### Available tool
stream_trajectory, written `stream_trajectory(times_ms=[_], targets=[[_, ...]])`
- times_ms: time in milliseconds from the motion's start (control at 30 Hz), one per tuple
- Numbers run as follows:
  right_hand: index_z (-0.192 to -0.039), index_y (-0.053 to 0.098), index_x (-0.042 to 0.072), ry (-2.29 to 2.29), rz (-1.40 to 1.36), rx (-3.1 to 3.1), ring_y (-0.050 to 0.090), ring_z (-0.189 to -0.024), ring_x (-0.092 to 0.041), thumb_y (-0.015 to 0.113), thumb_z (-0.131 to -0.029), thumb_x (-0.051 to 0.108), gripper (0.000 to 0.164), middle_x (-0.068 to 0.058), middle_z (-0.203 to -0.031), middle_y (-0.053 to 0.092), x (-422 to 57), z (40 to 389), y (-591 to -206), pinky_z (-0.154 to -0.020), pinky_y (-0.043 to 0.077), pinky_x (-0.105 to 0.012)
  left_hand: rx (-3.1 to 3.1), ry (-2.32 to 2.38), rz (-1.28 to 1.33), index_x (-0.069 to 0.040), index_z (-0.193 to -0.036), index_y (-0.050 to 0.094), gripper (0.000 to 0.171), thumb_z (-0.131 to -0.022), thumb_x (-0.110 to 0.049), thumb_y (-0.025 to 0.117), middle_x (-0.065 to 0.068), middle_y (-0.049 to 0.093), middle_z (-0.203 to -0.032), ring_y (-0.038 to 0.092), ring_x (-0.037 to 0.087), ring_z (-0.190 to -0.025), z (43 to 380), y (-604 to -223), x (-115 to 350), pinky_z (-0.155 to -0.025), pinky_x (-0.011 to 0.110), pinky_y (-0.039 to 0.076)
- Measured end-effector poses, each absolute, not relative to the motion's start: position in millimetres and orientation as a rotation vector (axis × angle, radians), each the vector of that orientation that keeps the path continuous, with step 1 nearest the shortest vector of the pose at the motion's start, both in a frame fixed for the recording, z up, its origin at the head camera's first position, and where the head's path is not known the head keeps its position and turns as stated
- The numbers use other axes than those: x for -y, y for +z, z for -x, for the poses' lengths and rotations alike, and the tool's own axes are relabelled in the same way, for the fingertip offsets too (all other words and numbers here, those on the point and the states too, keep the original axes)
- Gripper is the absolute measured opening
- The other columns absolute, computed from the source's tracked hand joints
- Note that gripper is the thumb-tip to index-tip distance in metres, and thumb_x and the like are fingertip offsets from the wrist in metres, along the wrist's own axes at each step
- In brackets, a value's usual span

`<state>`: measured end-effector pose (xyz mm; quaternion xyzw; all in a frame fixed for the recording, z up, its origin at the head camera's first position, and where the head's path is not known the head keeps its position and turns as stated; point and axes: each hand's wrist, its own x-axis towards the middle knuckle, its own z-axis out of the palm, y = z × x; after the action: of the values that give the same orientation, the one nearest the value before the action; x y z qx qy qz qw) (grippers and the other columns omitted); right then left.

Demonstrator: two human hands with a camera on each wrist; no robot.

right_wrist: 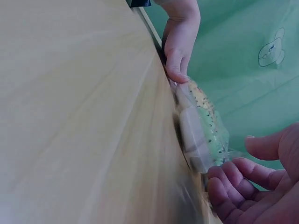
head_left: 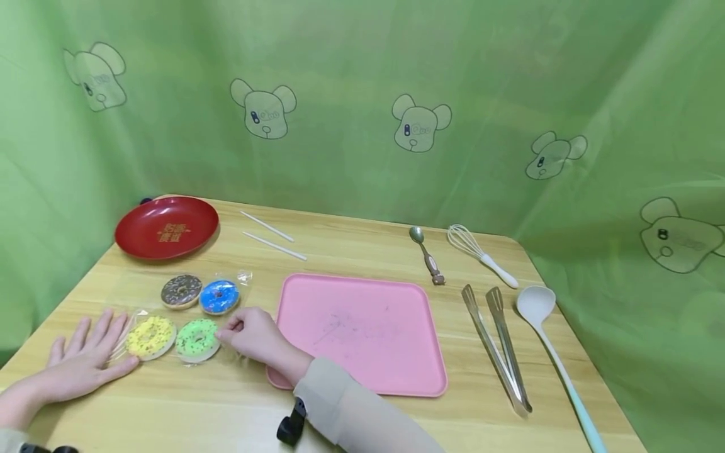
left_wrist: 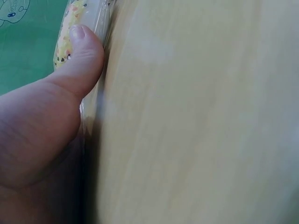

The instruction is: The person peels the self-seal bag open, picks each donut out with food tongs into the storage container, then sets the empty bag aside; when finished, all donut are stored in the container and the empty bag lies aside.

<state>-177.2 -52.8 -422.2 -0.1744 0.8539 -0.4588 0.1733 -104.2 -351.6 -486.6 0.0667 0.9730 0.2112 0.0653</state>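
A yellow doughnut [head_left: 151, 338] and a green doughnut [head_left: 196, 340], both with sprinkles and clear plastic wrapping, lie side by side on the wooden table. My left hand [head_left: 85, 362] rests palm down with fingers spread, left of the yellow doughnut; its thumb [left_wrist: 79, 56] touches that doughnut's wrapping. At the green doughnut's right edge, my right hand [head_left: 255, 336] has curled fingers and pinches the wrapper [right_wrist: 233, 154] between thumb and fingers. Just behind lie a chocolate-brown doughnut [head_left: 181, 290] and a blue doughnut [head_left: 219, 296].
A pink tray [head_left: 362, 282] lies under my right forearm. At the back left stand a red plate [head_left: 136, 233] and two white sticks [head_left: 274, 245]. On the right lie a spoon [head_left: 427, 255], a whisk [head_left: 481, 255], metal tongs [head_left: 498, 352] and a ladle [head_left: 536, 304]. Green curtain surrounds the table.
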Motion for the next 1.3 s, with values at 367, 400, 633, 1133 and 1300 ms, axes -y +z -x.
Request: stream_trajectory(times_ms=[367, 400, 633, 1133, 1300], targets=[[-0.061, 0.06, 0.011, -1.179, 0.398, -2.448, 0.046, -0.049, -0.008, 0.073, -0.079, 0.014, 0.022, 0.003, -0.054, 0.053, 60, 184, -424, -0.044, 0.038, -0.02, -2.945, 0.638, -0.209, -0.013, -0.146, -0.012, 0.084, -0.095, -0.046, 0.045, 0.022, -0.024, -0.147, -0.027, 0.051, -0.126, 106, -483, 346, -0.086, 0.069, -0.025], [-0.061, 0.06, 0.011, -1.177, 0.399, -2.448, 0.046, -0.049, -0.008, 0.072, -0.079, 0.013, 0.022, 0.003, -0.055, 0.053, 60, 185, -424, -0.045, 0.038, -0.019, -2.945, 0.64, -0.21, -0.012, -0.146, -0.012, 0.084, -0.095, -0.046, 0.044, 0.023, -0.023, -0.147, -0.027, 0.051, -0.126, 106, -482, 346, -0.086, 0.069, -0.025], [-0.068, 0.062, 0.012, -1.25, 0.433, -2.399, 0.048, -0.049, -0.008, 0.07, -0.079, 0.009, 0.015, 0.003, -0.058, 0.054, 58, 187, -426, -0.045, 0.041, -0.019, -2.949, 0.649, -0.21, -0.011, -0.146, -0.011, 0.083, -0.095, -0.044, 0.045, 0.024, -0.022, -0.147, -0.025, 0.052, -0.126, 106, -477, 344, -0.087, 0.07, -0.023], [-0.07, 0.064, 0.002, -1.499, 0.348, -2.187, 0.051, -0.044, -0.012, 0.065, -0.078, -0.003, 0.01, -0.006, -0.056, 0.057, 41, 182, -429, -0.042, 0.047, -0.022, -2.97, 0.63, -0.185, -0.01, -0.147, -0.011, 0.083, -0.095, -0.046, 0.044, 0.023, -0.022, -0.147, -0.027, 0.051, -0.126, 102, -485, 348, -0.086, 0.067, -0.027], [-0.072, 0.063, 0.001, -1.572, 0.306, -2.096, 0.052, -0.044, -0.013, 0.066, -0.08, -0.002, 0.009, -0.009, -0.061, 0.059, 30, 183, -431, -0.044, 0.05, -0.026, -2.961, 0.629, -0.189, -0.01, -0.146, -0.011, 0.083, -0.095, -0.046, 0.043, 0.024, -0.022, -0.147, -0.027, 0.052, -0.125, 102, -483, 347, -0.086, 0.069, -0.026]])
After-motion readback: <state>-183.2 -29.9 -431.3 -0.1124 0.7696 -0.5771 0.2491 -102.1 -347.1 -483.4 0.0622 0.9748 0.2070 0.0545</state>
